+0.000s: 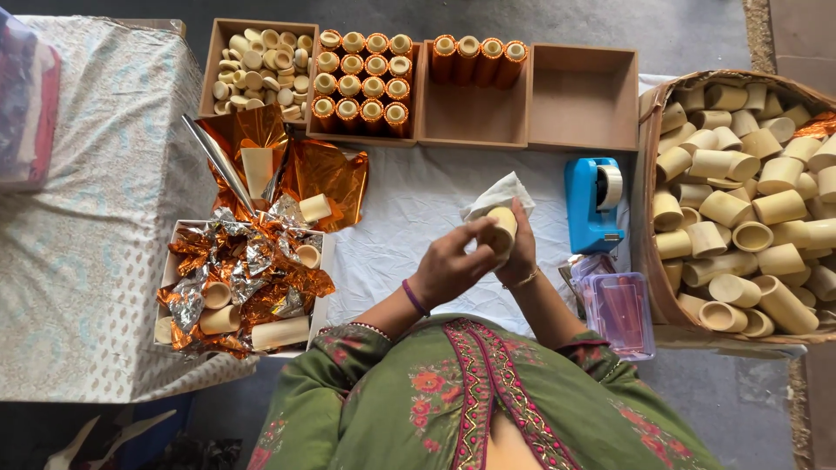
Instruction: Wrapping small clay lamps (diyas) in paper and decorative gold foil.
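Head view, one entry. At the centre we record the left hand (pixel 448 265) and the right hand (pixel 522 252), both raised above the white-covered tabletop (pixel 409 218). Together they hold a short wooden tube (pixel 502 228), open end toward the camera. The left fingers are curled onto its near side; the right fingers are wrapped behind it and also pinch a white cloth (pixel 496 193) that sticks up at 12 o'clock from the tube.

Around them we list:
- at 11 o'clock, a wooden tray of small pale caps (pixel 261 70);
- at 12 o'clock, a tray of foil-wrapped tubes (pixel 363 78), a tray with four wrapped tubes laid flat (pixel 475 61), and a bare tray (pixel 583 96);
- at 3 o'clock, a blue tape dispenser (pixel 594 202), and beyond it a large basket of plain tubes (pixel 749 200);
- at 4 o'clock, a clear plastic box (pixel 618 313);
- at 9 o'clock, a box of crumpled orange and silver foil (pixel 239 278).

Risk, as we judge it: the tube is held in the air by fingertips, so a loosened grip while the cloth works over it could drop it onto the tabletop and let it roll. The loose cloth could also snag.

Hard to make out: the far side of the tube is hidden by the right hand. The basket is cut off at the right edge. The contents of the plastic box appear pinkish, but we cannot identify them.
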